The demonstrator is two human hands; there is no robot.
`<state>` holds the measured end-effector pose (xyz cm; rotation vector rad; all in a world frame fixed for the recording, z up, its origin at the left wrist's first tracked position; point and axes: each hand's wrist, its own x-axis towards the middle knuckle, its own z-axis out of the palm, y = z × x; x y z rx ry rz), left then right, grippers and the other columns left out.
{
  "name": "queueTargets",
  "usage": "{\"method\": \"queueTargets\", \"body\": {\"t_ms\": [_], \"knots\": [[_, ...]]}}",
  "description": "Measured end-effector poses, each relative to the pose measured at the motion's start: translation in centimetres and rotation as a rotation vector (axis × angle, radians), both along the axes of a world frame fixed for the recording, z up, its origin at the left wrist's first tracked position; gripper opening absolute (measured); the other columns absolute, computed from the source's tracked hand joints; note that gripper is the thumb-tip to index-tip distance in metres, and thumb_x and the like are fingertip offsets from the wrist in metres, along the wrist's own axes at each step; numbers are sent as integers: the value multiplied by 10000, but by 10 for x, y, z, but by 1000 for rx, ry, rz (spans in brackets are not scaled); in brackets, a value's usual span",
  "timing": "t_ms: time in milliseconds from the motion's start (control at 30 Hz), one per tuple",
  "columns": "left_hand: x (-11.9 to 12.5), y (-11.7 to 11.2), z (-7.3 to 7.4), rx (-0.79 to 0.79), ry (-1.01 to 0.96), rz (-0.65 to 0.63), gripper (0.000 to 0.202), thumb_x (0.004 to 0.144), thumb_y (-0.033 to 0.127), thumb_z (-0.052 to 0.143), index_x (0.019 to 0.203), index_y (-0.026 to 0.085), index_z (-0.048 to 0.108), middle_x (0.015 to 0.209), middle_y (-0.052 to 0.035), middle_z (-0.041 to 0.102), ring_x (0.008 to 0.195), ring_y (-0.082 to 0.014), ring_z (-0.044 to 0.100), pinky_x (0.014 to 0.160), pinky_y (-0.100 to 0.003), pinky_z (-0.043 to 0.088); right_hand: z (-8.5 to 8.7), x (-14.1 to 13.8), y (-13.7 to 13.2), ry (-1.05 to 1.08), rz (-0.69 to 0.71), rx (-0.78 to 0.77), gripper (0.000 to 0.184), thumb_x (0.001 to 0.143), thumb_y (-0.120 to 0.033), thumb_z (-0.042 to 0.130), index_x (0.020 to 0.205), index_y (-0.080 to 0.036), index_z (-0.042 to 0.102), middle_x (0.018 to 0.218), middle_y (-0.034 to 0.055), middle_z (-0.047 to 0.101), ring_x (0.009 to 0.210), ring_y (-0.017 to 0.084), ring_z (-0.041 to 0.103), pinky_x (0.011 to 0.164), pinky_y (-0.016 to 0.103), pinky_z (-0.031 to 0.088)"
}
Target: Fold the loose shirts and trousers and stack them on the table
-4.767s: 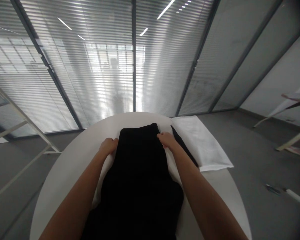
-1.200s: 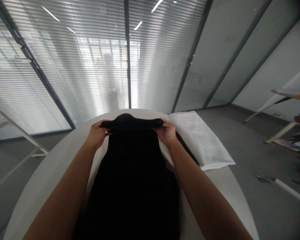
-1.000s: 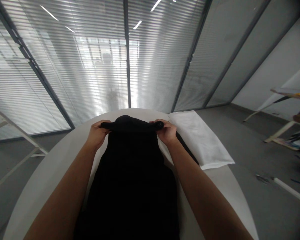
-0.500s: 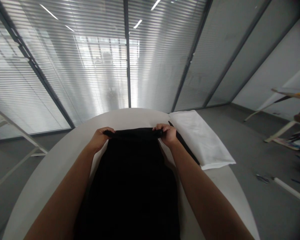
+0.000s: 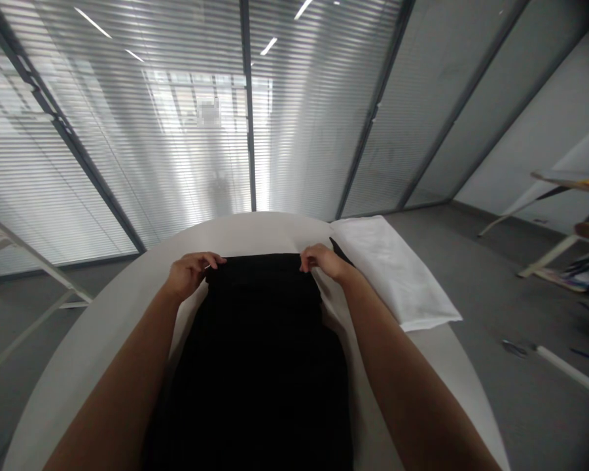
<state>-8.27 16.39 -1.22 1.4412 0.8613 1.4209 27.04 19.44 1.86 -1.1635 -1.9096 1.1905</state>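
Note:
A black garment lies lengthwise down the middle of a round white table, over a white cloth whose edges show at its sides. My left hand pinches the far left corner of the garment's top edge, fingers curled. At the far right corner my right hand does the same, its fingers bent onto the fabric. The top edge lies flat and straight between the two hands.
A folded white cloth lies on the table's right side, with a dark strip along its left edge. Glass partitions with blinds stand behind. A white frame is at left, table legs and loose items on the floor at right.
The garment's far end, held raised and bunched a second ago, has come down toward me and now lies flat on the table. Both hands moved nearer with it.

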Motion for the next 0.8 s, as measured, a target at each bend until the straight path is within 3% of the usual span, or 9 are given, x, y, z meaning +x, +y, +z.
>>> {"method": "queueTargets", "body": {"t_ms": [100, 167, 200, 333, 433, 533, 700, 800], "knots": [[2, 0, 3, -11, 10, 58, 167, 643, 295, 663, 534, 183, 605, 807, -90, 673, 909, -278, 629, 787, -429, 507, 15, -11, -4, -241, -86, 71, 322, 793, -329, 432, 650, -155, 662, 651, 53, 622, 665, 167, 568, 699, 293, 436], [7, 1, 7, -52, 106, 136, 122, 659, 286, 618, 651, 175, 670, 872, -94, 686, 925, -272, 626, 765, -401, 511, 21, -21, -10, -370, -82, 137, 270, 786, -352, 522, 871, -162, 695, 864, 77, 669, 848, 208, 595, 805, 323, 435], [10, 1, 9, -71, 180, 176, 143, 661, 277, 596, 696, 175, 690, 882, -86, 691, 922, -266, 626, 766, -391, 511, 24, -27, -14, -439, -68, 168, 331, 778, -393, 570, 1006, -182, 682, 1011, 95, 661, 972, 244, 580, 874, 356, 420], [21, 5, 19, -97, 637, 245, 262, 690, 282, 532, 842, 197, 728, 911, -50, 704, 926, -252, 624, 865, -406, 484, 24, -55, -35, -672, 35, 228, 682, 823, -605, 513, 1431, -326, 379, 1487, 104, 348, 1369, 346, 269, 1079, 529, 220], [26, 5, 28, 25, 990, 224, 318, 711, 296, 546, 957, 214, 730, 1031, -62, 693, 1039, -262, 596, 976, -403, 428, 17, -69, -44, -763, 142, 152, 777, 849, -648, 439, 1509, -357, 148, 1591, 85, 87, 1440, 352, 54, 1105, 591, 76], [30, 0, 40, 136, 1174, 255, 431, 755, 318, 534, 1151, 210, 666, 1153, -80, 659, 1138, -274, 554, 1027, -420, 390, 12, -70, -44, -848, 224, 59, 894, 816, -673, 466, 1522, -312, 53, 1594, 82, -52, 1440, 356, -32, 1114, 588, 19], [51, -12, 55, 291, 1238, 326, 511, 888, 356, 400, 1358, 177, 488, 1315, -103, 561, 1245, -253, 474, 1080, -435, 328, 19, -62, -42, -923, 260, 4, 1066, 712, -682, 598, 1519, -296, 19, 1584, 91, -91, 1433, 383, -26, 1113, 592, 59], [66, -15, 44, 241, 1311, 285, 548, 939, 451, 309, 1414, 201, 422, 1391, -110, 499, 1333, -281, 380, 1104, -475, 266, 25, -55, -41, -931, 308, 9, 1137, 654, -671, 668, 1523, -260, 62, 1587, 112, -37, 1435, 375, 34, 1132, 529, 117]]}}
